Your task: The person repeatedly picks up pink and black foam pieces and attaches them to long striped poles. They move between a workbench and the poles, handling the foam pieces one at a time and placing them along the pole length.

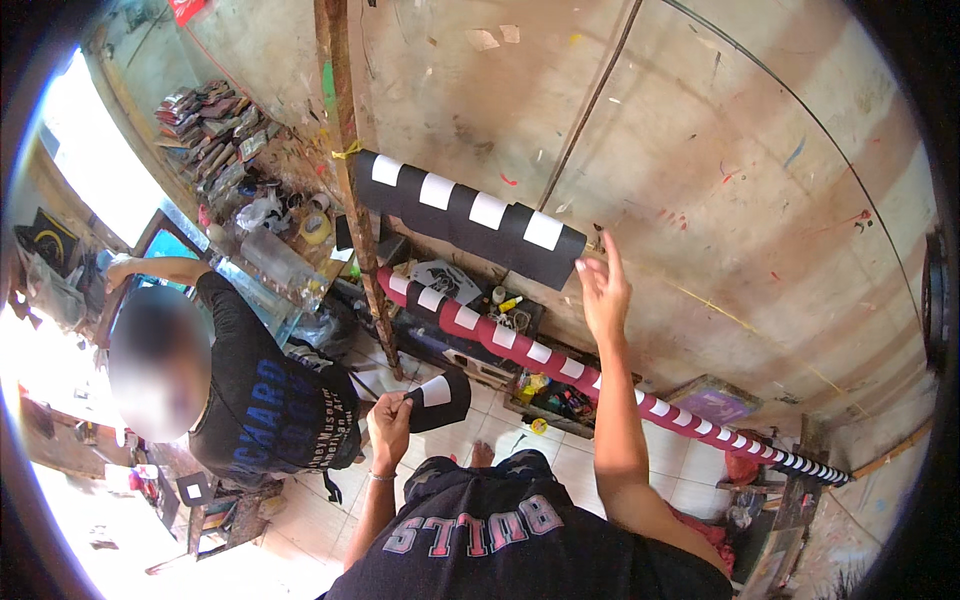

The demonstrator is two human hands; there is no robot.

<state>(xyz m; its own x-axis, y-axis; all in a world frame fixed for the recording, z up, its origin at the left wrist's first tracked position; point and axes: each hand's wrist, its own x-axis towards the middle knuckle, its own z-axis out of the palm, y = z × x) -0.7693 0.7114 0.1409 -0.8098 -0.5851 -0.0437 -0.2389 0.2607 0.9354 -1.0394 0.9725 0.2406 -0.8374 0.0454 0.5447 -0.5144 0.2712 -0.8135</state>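
Your right hand is raised against the stained wall, fingers spread loose with the index pointing up, fingertips at the right end of a long black sheet with white squares that lies flat on the wall; nothing is gripped in it. Your left hand is low, near your chest, fingers pinched closed on the edge of a smaller black piece with one white square, which curls away to the right of the hand. Below the long sheet, a red pole with white bands runs diagonally from the wooden post down to the right, its far end turning black and white. Between sheet and pole sits a cluttered tray of small bottles and tools. Another person in a dark printed shirt stands at your left, one arm reaching toward the bright window. Shelf of stacked packets upper left. White tiled floor below.
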